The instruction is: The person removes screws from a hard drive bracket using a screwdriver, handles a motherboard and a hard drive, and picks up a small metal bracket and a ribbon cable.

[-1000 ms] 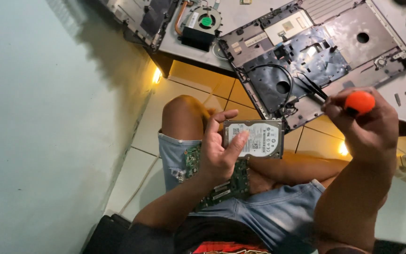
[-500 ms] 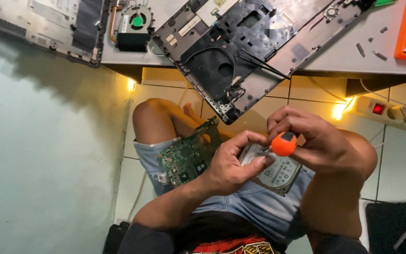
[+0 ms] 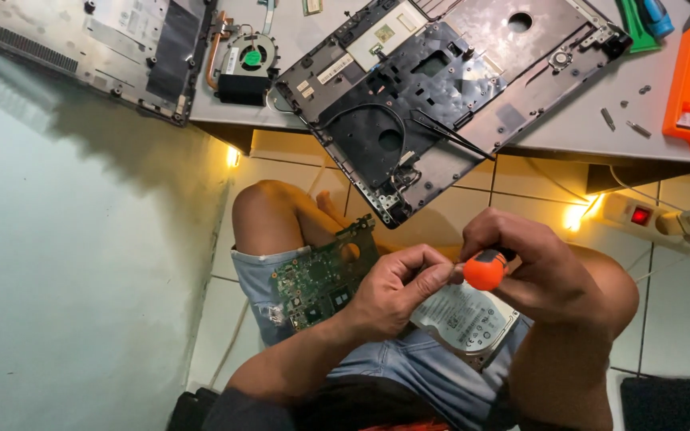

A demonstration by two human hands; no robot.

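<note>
Clamped edgewise in the left grip (image 3: 397,291), the hard drive (image 3: 466,322) over the lap looks rigid, dense and shock-sensitive, while the right grip (image 3: 533,267) pinches the orange-handled screwdriver (image 3: 485,270) above it.

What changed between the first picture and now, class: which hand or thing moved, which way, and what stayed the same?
The right hand brought the orange-handled screwdriver down from beside the open laptop base to the hard drive. The left hand lowered the drive from in front of the knee onto the lap. Both hands kept their hold; the green circuit board stayed on the thigh.
</note>
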